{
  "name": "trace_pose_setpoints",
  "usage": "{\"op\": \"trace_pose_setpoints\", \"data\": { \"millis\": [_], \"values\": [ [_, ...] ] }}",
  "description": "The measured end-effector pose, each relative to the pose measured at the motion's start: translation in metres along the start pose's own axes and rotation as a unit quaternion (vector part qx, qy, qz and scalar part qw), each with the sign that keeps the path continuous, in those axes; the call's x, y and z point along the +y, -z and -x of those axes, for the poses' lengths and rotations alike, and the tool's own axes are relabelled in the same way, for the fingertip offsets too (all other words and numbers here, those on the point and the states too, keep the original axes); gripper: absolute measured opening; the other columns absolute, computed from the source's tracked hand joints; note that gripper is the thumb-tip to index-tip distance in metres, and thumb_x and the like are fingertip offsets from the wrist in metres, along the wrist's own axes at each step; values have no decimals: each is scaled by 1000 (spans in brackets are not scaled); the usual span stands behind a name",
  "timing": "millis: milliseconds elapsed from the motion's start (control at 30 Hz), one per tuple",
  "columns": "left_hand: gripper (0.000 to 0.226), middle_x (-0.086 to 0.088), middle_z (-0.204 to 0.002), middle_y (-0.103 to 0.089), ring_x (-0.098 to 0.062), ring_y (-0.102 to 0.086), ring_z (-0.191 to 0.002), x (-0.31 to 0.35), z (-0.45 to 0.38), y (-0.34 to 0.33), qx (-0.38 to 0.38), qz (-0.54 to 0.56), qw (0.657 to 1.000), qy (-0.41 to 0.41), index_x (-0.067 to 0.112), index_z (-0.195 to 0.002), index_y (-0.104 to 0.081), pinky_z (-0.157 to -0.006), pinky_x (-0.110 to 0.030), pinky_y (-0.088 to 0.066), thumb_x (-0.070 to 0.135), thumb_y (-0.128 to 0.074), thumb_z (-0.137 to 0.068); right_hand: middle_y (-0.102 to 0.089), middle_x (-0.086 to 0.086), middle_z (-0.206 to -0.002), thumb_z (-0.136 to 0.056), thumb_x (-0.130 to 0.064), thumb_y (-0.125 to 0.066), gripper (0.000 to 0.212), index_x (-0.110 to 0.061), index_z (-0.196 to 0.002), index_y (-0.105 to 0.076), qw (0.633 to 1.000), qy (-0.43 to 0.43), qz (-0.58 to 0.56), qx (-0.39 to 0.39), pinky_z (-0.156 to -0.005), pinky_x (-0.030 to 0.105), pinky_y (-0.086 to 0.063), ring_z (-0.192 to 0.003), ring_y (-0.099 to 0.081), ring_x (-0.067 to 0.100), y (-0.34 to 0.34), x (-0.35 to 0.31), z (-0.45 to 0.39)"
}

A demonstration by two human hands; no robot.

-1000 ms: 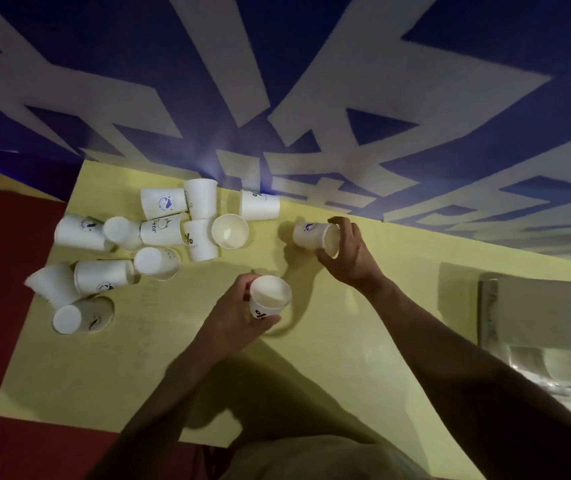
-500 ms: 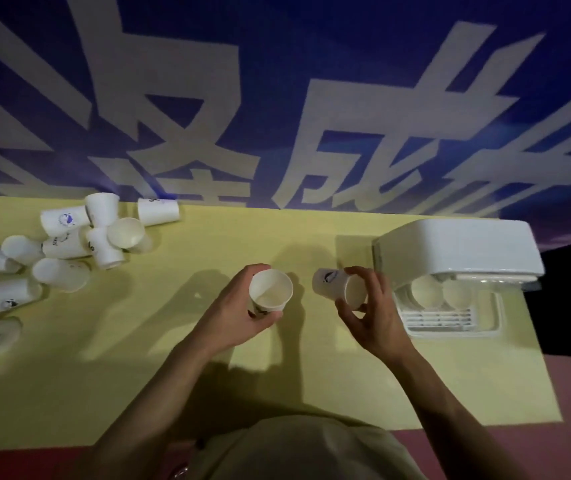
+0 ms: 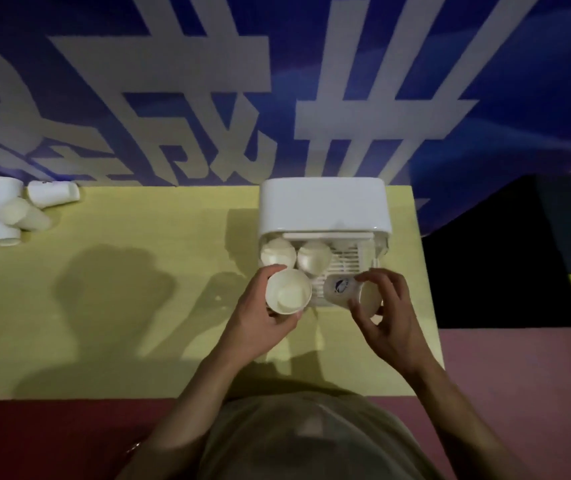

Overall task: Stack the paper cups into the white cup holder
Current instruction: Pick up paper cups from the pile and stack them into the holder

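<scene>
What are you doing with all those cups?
A person is putting paper cups into the white cup holder on the yellow table. The left hand holds one cup with its opening facing up, and the right hand holds another cup tipped on its side, both right in front of the holder. Two cups already sit inside it. A pile of loose cups waits at the table's far left.

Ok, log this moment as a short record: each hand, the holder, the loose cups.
left hand: grips an upright paper cup, mouth up, in front of the holder
right hand: fingers pinch a tilted cup with blue logo
white cup holder: on the yellow table, two cups already in its tray
loose cups: heaped at the table's far left
</scene>
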State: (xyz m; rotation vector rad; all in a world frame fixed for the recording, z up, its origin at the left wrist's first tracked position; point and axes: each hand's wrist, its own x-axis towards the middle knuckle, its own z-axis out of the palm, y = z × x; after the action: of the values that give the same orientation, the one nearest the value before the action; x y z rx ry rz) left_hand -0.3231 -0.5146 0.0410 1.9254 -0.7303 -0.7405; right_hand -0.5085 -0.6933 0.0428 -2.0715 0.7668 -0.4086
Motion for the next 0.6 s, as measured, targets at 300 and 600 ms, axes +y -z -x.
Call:
{"op": "trace_pose_setpoints", "data": {
  "millis": [300, 600],
  "values": [
    [81, 10, -145, -44, -6, -42, -134, 32, -36, -107, -1, -120, 992, -41, 28, -150, -38, -100, -16, -44, 41, -82, -84, -46, -2, -131, -93, -28, -74, 40, -28, -129, -57, 1000, 2, 17, 17, -83, 37, -61, -121, -53, 10, 76, 64, 11],
    [85, -3, -153, -44, -23, -46, -138, 28, -65, -165, 1, -162, 986, 29, 21, -153, -33, -108, -40, -48, 22, -81, -84, -43, -2, -134, -92, -26, -73, 39, -26, -128, -58, 1000, -7, 22, 5, -86, 42, -59, -122, -51, 13, 102, 105, 18]
  ]
}}
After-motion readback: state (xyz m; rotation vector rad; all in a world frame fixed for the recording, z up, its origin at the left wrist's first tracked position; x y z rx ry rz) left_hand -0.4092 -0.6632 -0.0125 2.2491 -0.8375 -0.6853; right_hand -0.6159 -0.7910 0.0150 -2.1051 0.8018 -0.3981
